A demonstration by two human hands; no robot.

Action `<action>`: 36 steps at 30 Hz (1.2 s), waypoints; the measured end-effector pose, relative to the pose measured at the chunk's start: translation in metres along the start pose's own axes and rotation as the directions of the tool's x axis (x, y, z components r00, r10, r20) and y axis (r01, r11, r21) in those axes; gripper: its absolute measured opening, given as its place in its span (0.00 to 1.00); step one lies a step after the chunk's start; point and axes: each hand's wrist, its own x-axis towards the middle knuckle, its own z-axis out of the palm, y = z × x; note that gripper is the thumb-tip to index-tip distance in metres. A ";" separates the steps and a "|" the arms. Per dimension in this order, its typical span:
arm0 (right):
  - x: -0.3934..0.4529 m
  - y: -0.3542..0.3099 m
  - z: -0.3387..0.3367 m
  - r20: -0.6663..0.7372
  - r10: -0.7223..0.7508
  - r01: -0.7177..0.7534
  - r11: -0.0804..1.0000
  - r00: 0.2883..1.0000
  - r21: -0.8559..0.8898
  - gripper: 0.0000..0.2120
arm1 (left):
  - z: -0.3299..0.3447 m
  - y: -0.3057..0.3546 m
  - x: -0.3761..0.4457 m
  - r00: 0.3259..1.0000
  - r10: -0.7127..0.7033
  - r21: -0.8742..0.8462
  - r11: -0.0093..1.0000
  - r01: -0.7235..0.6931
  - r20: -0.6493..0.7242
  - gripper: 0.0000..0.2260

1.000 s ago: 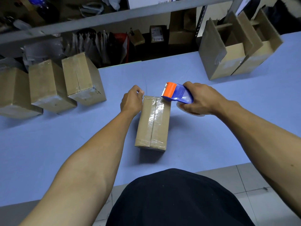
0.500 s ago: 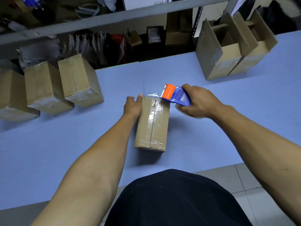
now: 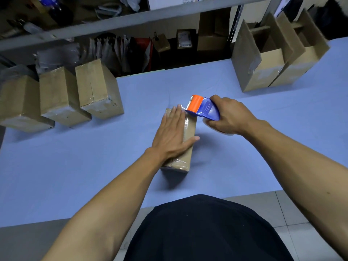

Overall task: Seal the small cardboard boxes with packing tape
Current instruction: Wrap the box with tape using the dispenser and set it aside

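A small cardboard box [image 3: 185, 146] lies on its side in the middle of the blue counter [image 3: 75, 166], its long top face running away from the person, with clear packing tape along the seam and wrinkled over the near end. The left hand [image 3: 174, 133] rests flat on top of it, fingers [image 3: 176, 114] straight and together reaching to the far edge, thumb spread out to the right across the taped seam; it holds nothing, only presses down. The right hand [image 3: 230, 116] is curled tightly round the blue handle of a tape dispenser [image 3: 204, 108], whose orange front sits just above the box's far right corner, beside the left fingertips, with a glint of loose tape between them. To the left, near the counter's back edge, three sealed boxes [image 3: 96, 91] stand side by side in a row. At the far right stand two open boxes [image 3: 263, 70], flaps upright, close against each other. Behind the counter a grey shelf [image 3: 131, 17] crosses the view, with dim clutter and packets beneath it. A black shirt [image 3: 203, 232] fills the bottom of the view.
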 end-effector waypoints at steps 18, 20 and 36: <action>-0.027 0.057 -0.023 0.131 -0.066 0.053 0.993 0.989 0.103 0.17 | -0.007 0.003 0.002 0.995 -0.102 -0.052 0.993 0.103 0.013 0.42; -0.034 0.069 -0.023 0.160 -0.038 0.030 0.998 0.986 0.051 0.18 | -0.008 0.005 0.003 0.993 -0.110 -0.035 0.993 0.111 0.031 0.41; -0.003 -0.029 -0.010 0.062 0.131 -0.099 0.926 0.989 -0.365 0.14 | -0.001 0.023 0.003 0.990 -0.138 0.046 0.989 0.138 -0.005 0.37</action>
